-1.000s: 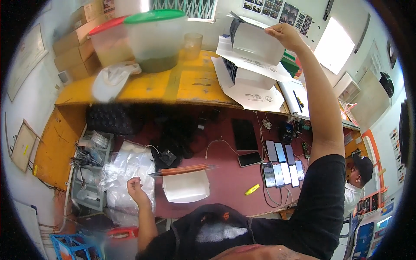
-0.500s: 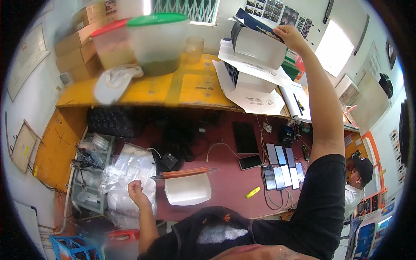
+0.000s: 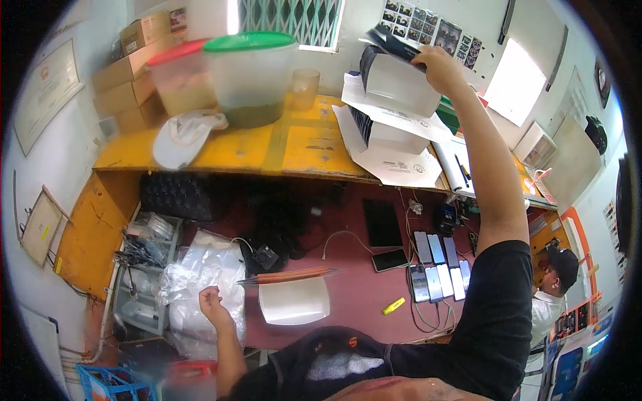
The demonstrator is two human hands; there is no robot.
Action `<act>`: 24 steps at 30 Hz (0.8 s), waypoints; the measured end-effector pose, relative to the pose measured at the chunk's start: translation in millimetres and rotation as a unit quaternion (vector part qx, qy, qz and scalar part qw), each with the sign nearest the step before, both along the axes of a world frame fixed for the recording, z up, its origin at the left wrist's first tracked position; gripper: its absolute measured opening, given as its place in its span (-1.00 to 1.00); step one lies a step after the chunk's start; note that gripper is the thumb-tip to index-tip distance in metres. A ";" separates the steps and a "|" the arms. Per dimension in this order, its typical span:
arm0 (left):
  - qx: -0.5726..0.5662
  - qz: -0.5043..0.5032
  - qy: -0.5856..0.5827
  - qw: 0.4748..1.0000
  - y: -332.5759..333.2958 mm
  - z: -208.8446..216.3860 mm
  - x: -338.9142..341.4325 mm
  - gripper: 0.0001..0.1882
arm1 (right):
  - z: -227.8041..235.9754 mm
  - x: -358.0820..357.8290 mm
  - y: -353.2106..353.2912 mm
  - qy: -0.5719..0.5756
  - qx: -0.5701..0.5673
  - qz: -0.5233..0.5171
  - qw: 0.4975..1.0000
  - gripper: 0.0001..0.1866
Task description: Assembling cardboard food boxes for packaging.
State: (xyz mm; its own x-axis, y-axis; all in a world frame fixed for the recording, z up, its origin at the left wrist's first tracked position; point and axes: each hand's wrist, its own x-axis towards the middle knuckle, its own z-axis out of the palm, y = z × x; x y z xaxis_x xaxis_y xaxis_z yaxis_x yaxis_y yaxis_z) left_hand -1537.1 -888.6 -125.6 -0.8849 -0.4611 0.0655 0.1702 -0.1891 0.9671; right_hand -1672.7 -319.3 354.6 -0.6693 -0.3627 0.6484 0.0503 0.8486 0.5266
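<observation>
High above the shelf, my right hand [image 3: 440,69] is closed on the edge of a dark blue paperboard box [image 3: 396,45], tilted nearly edge-on. Just beneath it stand stacked open boxes [image 3: 404,83], with white insides and flaps hanging over the shelf edge. Low at the left, my left hand [image 3: 212,304] hovers with its fingers curled in and nothing visible in them. Beside it lie clear plastic bags [image 3: 200,281]. On the desk, an open white box tray [image 3: 294,304] sits to the right of that hand, a reddish-brown strip-like piece [image 3: 287,275] along its far edge.
Several phones [image 3: 439,281] lie with cables at the right, near a yellow highlighter [image 3: 394,306] and a black tablet [image 3: 382,222]. A yellow shelf [image 3: 254,155] carries a green-lidded tub [image 3: 249,80] and a white cap [image 3: 184,139]. Another person [image 3: 554,287] is at far right.
My right hand has tilted the dark blue box more edge-on and moved slightly left and down. The whole view has shifted a little. My left hand stays beside the plastic bags.
</observation>
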 end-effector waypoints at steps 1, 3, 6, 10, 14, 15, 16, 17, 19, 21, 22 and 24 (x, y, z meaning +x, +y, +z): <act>0.004 0.006 0.004 1.000 -1.5 -0.6 -0.1 -0.98 | 1.2 0.3 -4.9 0.001 0.000 0.002 1.000 -0.61; 0.004 0.013 0.003 1.000 -3.0 0.6 -0.4 -0.98 | 3.7 5.5 -17.0 -0.084 -0.098 -0.147 0.981 -0.52; 0.003 0.020 0.002 1.000 -4.4 5.3 1.2 -0.98 | 5.6 13.8 -28.4 0.021 0.042 -0.139 0.989 -0.47; 0.003 0.026 0.007 1.000 -5.5 7.9 4.1 -0.98 | 12.8 24.0 -43.0 0.054 -0.003 -0.241 0.969 -0.27; 0.008 0.031 0.018 0.999 -3.7 5.0 4.7 -0.97 | 24.6 36.3 -20.0 0.280 -0.028 -0.123 0.952 -0.18; -0.005 0.033 0.029 0.999 -4.8 4.6 5.6 -0.95 | 28.1 46.3 -17.9 0.337 -0.057 -0.100 0.934 -0.15; -0.018 0.033 0.040 0.999 -3.5 5.0 6.7 -0.94 | 30.7 60.4 -14.1 0.392 -0.083 -0.079 0.913 -0.12; -0.015 0.028 0.037 0.999 0.1 7.5 5.8 -0.94 | 31.5 80.5 -8.2 0.401 -0.094 -0.028 0.911 -0.18; -0.042 0.024 0.102 0.994 3.3 19.6 8.7 -0.91 | 20.8 130.6 -0.7 0.412 -0.111 0.105 0.898 -0.28; -0.065 0.034 0.130 0.989 3.0 26.0 14.8 -0.91 | -8.6 184.0 -19.2 0.420 -0.123 0.190 0.879 -0.39; -0.089 0.038 0.165 0.982 5.7 32.9 16.9 -0.91 | -29.9 217.1 -10.7 0.441 -0.134 0.185 0.868 -0.40; -0.077 0.057 0.167 0.981 17.8 55.0 30.2 -0.97 | -84.3 288.9 5.6 0.510 -0.211 0.082 0.830 -0.51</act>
